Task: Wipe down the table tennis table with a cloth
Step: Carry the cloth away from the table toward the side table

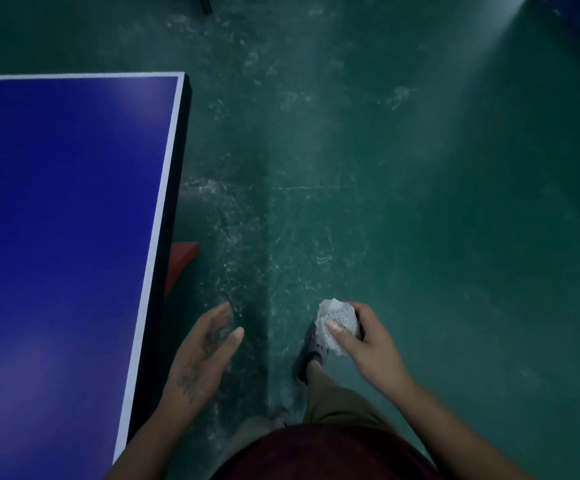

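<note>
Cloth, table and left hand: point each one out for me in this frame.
cloth [337,323]: head view, middle of the bunched white wad.
table [66,220]: head view, bare blue top.
left hand [201,358]: head view, middle of the open palm.

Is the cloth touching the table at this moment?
No, the right hand holds the bunched cloth over the floor, well apart from the table.
</note>
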Motion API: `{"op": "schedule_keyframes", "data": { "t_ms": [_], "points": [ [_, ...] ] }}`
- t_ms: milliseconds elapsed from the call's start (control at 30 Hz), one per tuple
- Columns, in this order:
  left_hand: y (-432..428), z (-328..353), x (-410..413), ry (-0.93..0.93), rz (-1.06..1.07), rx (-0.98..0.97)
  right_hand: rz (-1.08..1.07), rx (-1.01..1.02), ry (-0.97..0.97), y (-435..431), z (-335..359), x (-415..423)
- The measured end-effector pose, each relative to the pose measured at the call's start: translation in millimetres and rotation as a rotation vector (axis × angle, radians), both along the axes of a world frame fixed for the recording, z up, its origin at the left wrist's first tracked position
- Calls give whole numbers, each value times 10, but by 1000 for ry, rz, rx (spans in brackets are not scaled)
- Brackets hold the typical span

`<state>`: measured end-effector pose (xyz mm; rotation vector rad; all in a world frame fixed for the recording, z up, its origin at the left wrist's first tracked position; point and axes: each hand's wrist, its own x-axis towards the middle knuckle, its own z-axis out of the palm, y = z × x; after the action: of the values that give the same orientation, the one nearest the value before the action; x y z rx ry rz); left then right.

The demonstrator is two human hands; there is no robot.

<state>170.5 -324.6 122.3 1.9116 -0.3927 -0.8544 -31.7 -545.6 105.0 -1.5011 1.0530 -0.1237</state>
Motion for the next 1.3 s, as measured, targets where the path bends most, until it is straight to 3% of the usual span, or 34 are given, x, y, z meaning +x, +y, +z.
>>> {"op": "schedule_keyframes", "data": {
  "t_ms": [333,767,1067,1300],
  "points": [
    [-1403,173,1063,-10,69,-19,150,32,-44,-1567,48,1127],
    [-2864,-7,2867,42,69,-86,113,-17,-62,-3015,47,2945],
    [-3758,37,4369,40,-53,-22,91,-96,-19,-3786,208,4260],
    [-4743,19,5188,71,-34,-19,58,-57,-20,-4680,202,5068]
  ]
}}
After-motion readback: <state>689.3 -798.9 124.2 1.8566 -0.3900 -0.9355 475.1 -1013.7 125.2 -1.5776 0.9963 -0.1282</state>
